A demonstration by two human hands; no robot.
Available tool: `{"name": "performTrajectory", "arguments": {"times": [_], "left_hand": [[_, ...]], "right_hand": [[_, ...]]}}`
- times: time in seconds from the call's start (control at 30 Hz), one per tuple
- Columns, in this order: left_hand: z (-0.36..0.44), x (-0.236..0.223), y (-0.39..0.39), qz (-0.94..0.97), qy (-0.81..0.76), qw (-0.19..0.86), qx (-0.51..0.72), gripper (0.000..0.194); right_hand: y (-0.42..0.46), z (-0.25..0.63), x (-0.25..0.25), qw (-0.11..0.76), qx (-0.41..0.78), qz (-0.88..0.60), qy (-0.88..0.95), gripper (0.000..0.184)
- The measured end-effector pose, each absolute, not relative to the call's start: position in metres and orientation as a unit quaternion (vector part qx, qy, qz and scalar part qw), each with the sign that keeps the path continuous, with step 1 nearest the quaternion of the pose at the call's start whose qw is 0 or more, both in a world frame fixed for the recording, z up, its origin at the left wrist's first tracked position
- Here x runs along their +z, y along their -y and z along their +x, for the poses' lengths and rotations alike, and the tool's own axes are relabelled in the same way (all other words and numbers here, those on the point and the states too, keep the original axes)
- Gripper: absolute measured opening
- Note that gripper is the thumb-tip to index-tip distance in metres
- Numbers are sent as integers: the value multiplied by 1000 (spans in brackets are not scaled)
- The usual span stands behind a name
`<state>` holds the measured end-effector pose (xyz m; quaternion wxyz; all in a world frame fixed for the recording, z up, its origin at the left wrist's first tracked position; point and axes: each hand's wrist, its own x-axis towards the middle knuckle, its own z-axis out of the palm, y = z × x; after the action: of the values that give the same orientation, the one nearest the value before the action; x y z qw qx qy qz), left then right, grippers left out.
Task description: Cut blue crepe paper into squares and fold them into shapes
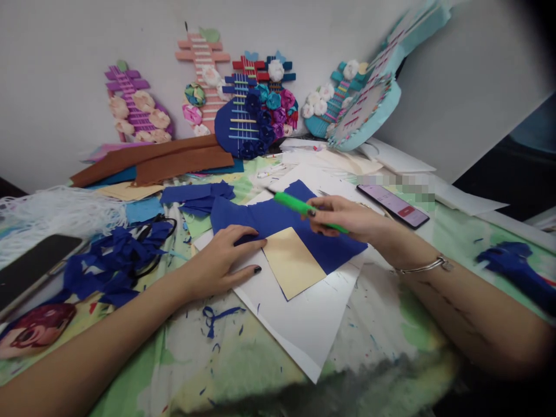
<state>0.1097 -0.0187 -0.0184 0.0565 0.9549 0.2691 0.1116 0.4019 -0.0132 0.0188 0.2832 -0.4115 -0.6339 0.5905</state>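
While right fingers (326, 216) grip green pen-like tool (290, 202), left fingers (248, 249), outspread, touch cream card (295, 264) at left corner.

Dark-blue sheet (264, 215): matt, cloth-like. Cream rectangular card (295, 263): smooth. Slim green tool (289, 201): plastic. Silver-coloured bangle (423, 267): shiny metal.

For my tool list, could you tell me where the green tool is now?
In the head view, the green tool is right of centre, in the right hand, over the blue fabric and near the yellow card.
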Motion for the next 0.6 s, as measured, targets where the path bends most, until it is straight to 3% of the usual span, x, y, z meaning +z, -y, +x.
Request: {"name": "performTrajectory", "arguments": {"times": [0.13,0.27,0.3,0.37,0.47,0.6], "left_hand": [[110,-18,18,954,-271,59,111,44],[110,-18,18,955,-269,61,111,43],[110,-18,17,955,-270,61,111,43],[110,-18,17,955,-270,61,109,43],[110,-18,17,955,-269,61,106,44],[110,-17,17,956,-267,63,108,43]], "right_hand": [[11,409,26,479,620,-332,526,17],[4,418,24,588,575,-296,486,74],[2,420,23,603,559,-295,486,80],[-2,424,21,623,531,-296,492,71],[-2,429,23,637,501,-281,514,38],[3,431,30,661,491,-242,513,26]]}}
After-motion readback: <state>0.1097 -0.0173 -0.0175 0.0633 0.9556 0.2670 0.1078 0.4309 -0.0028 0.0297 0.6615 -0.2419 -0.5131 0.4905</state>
